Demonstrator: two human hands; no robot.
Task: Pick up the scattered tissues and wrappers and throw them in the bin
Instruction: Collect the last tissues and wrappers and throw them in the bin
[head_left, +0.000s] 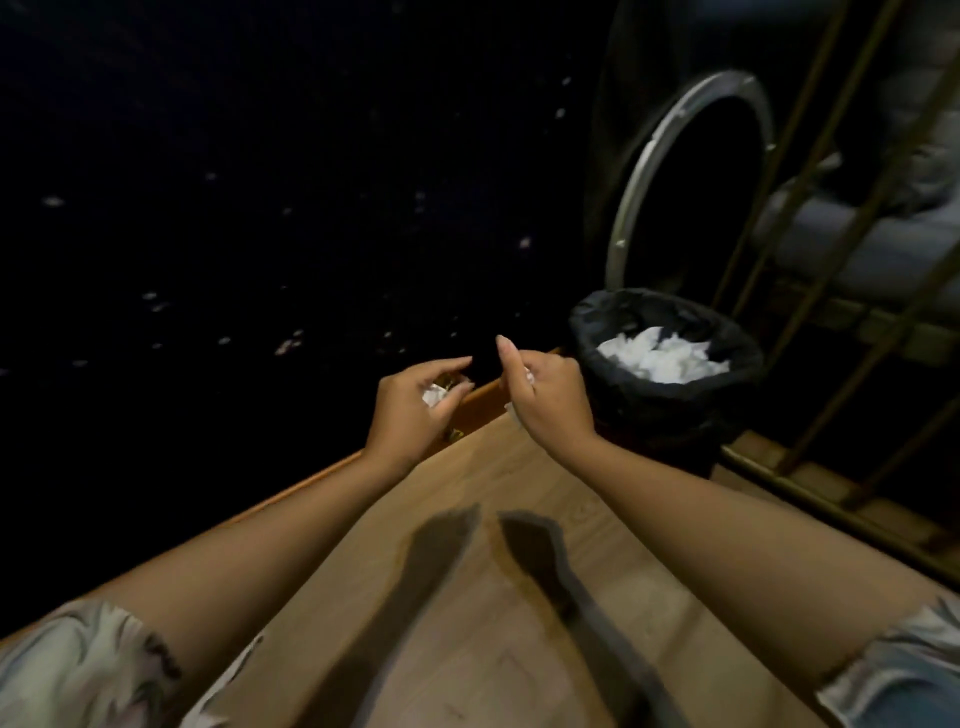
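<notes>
Carrying is the step in hand: you hold crumpled white tissue in both fists, short of the bin.

Item, tissue wad (434, 396): white, crushed small, with something glinting beside it that may be a wrapper (too dim to be sure). It sits in the cupped palm of your left hand (415, 410), whose fingers curl loosely around it.

Item, second scrap (529, 376): a sliver of white showing between the fingers of your right hand (543, 397), which is closed on it with the thumb raised; a pale edge also peeks out below the heel of that hand.

Item, bin (670, 395): round, lined with a black bag, standing just to the right of your right hand and beyond the wooden surface (467, 519). It already holds a heap of binned tissues (660, 356), white and rumpled, filling much of the opening.

Item, dark floor (234, 234): pale flecks are scattered across it, possibly more litter (too small to tell).

Next move, as judged: both loads want carrying rightward until they hang over the black rim, right hand first since it is nearer, then letting go. Light paper drifts, so release low over the heap.
</notes>
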